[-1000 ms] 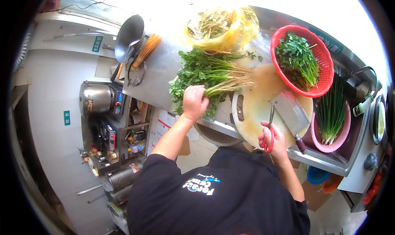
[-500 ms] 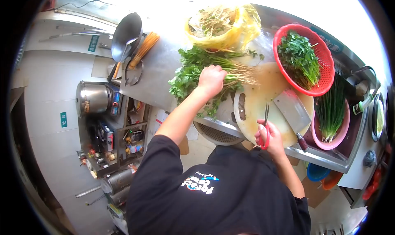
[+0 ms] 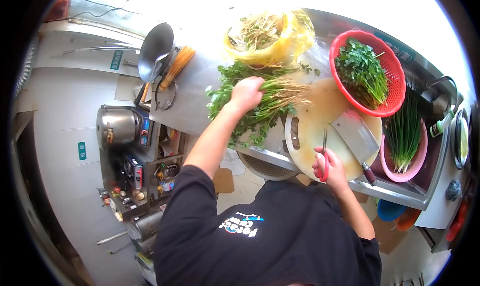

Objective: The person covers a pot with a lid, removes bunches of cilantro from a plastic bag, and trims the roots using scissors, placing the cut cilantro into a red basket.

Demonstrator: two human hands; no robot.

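My left hand (image 3: pixel 247 93) is closed around the stems of a bunch of coriander (image 3: pixel 275 92) on the steel counter. Its leaves spread to the left, and its pale roots point right, over the edge of a round cutting board (image 3: pixel 315 131). In my right hand (image 3: pixel 331 170) is a pair of red-handled scissors (image 3: pixel 325 158), blades pointing away from me above the board's near part. A cleaver (image 3: pixel 356 136) lies on the right side of the board, its dark handle towards me.
Behind the coriander sits a yellow plastic bag (image 3: pixel 295 41) of rooty trimmings. A red colander (image 3: pixel 336 68) holds leafy greens; a pink basin (image 3: pixel 425 153) holds green onions in the sink. A wok (image 3: pixel 152 51) and a bundle of sticks (image 3: pixel 179 66) stand at the left.
My left hand has shifted slightly left, and the stems and roots under it look more gathered. My right hand still holds the scissors over the board.
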